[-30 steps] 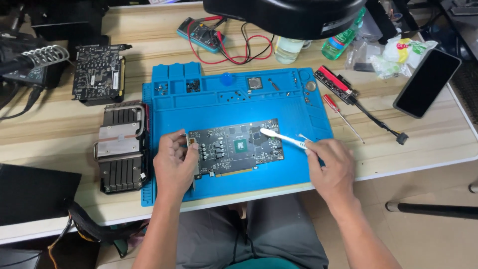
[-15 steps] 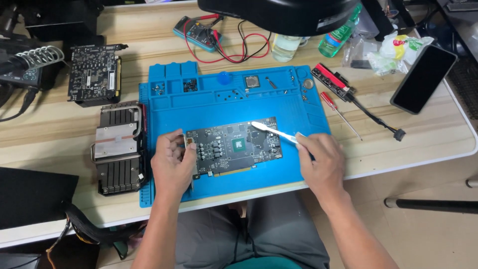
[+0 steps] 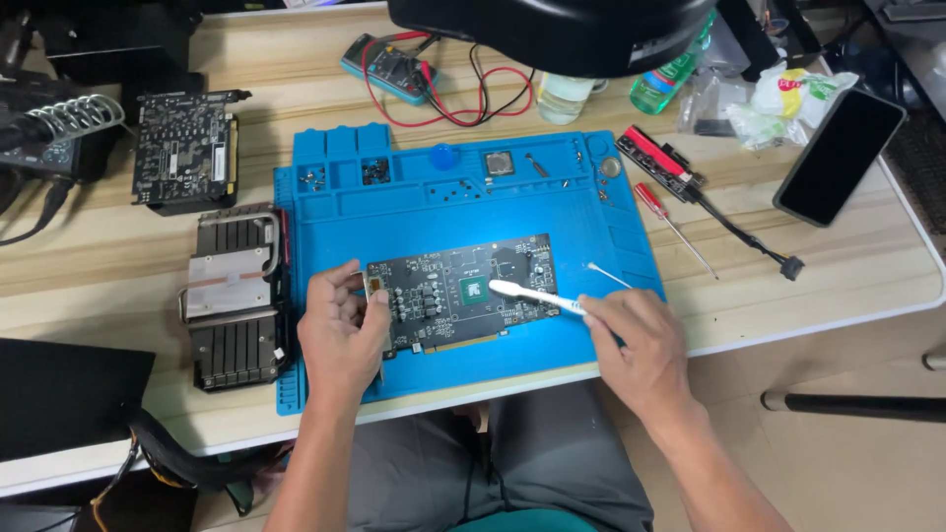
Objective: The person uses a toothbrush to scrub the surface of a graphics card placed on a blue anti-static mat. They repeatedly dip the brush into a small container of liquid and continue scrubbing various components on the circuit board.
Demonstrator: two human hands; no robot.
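A dark graphics card circuit board (image 3: 448, 296) with a green-topped chip in its middle lies on the blue work mat (image 3: 434, 207). My left hand (image 3: 340, 330) grips the board's left end with the metal bracket. My right hand (image 3: 631, 340) holds a white brush (image 3: 532, 296) by its handle; the brush head rests on the board just right of the chip. A white cotton swab (image 3: 609, 275) lies on the mat above my right hand.
A finned heatsink (image 3: 232, 296) sits left of the mat, another black card (image 3: 182, 148) behind it. A multimeter (image 3: 394, 64) with red leads, a red screwdriver (image 3: 670, 225), a black phone (image 3: 838, 156), bottles and a lamp head (image 3: 552, 30) line the back and right.
My right hand has brought the brush leftward from the board's right edge down onto the area beside the chip. My left hand keeps its hold on the board.
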